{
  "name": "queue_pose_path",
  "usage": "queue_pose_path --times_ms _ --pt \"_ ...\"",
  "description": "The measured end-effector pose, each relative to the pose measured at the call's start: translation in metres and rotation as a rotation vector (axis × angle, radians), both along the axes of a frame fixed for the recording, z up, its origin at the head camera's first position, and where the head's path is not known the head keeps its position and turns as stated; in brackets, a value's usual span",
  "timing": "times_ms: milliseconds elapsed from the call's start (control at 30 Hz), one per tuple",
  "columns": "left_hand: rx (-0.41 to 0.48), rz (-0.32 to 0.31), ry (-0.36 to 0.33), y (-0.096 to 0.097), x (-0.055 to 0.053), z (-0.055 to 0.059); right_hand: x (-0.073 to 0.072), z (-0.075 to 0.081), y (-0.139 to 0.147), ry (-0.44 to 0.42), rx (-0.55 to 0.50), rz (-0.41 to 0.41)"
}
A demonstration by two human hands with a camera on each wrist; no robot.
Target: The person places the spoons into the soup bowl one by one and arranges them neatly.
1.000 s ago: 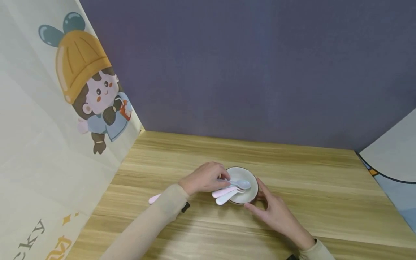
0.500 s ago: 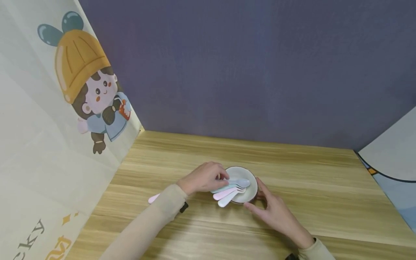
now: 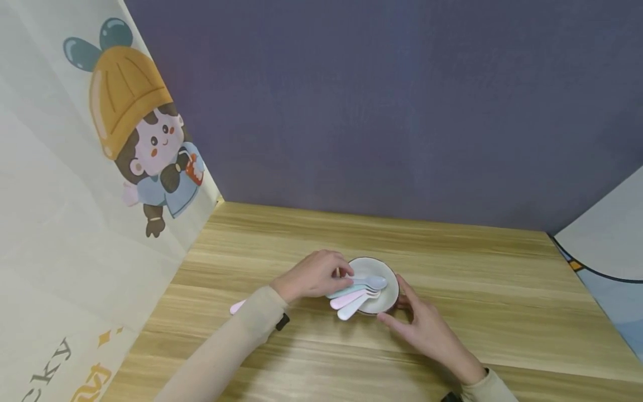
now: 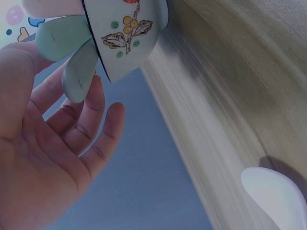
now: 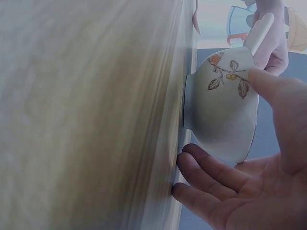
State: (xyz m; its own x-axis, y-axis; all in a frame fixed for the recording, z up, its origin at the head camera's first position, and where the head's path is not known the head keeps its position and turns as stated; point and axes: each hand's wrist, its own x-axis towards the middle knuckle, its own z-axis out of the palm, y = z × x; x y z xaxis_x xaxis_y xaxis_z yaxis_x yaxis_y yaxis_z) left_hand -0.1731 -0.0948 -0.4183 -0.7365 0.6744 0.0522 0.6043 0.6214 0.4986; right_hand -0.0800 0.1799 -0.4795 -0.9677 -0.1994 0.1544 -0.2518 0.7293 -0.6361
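Observation:
A small white bowl (image 3: 387, 304) with a dark rim stands on the wood-grain table, leaf and berry decoration on its outside (image 5: 225, 110). Several plastic spoons (image 3: 374, 283) lean in it, their blue, teal, pink and pale handles fanned over the left rim. My left hand (image 3: 316, 273) pinches the blue top spoon's handle; the fingertips are partly hidden behind the other handles (image 4: 62, 38). With thumb and fingers on either side, my right hand (image 3: 424, 326) holds the bowl at its right.
Another spoon (image 4: 273, 191) lies on the table (image 3: 477, 268) to the left, mostly hidden under my left forearm in the head view. A dark blue panel (image 3: 351, 111) closes the back; a printed white sheet (image 3: 60, 195) stands at the left.
The spoon handles in the bowl have spread apart a little, and the teal one now shows between the blue and the pink. Both hands stay nearly in place.

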Motion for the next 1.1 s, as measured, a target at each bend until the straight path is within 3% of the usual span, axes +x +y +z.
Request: queue_pose_path --times_ms 633,933,1100 --pt "0.052 0.048 0.006 -0.029 0.003 -0.003 0.000 -0.001 0.000 -0.020 0.002 -0.007" --pt "0.056 0.105 -0.036 -0.040 0.007 -0.004 0.000 -0.002 0.000 -0.007 0.001 -0.009" --pt "0.069 0.121 -0.025 -0.044 0.009 -0.002 0.000 -0.001 0.000 -0.008 0.004 -0.011"
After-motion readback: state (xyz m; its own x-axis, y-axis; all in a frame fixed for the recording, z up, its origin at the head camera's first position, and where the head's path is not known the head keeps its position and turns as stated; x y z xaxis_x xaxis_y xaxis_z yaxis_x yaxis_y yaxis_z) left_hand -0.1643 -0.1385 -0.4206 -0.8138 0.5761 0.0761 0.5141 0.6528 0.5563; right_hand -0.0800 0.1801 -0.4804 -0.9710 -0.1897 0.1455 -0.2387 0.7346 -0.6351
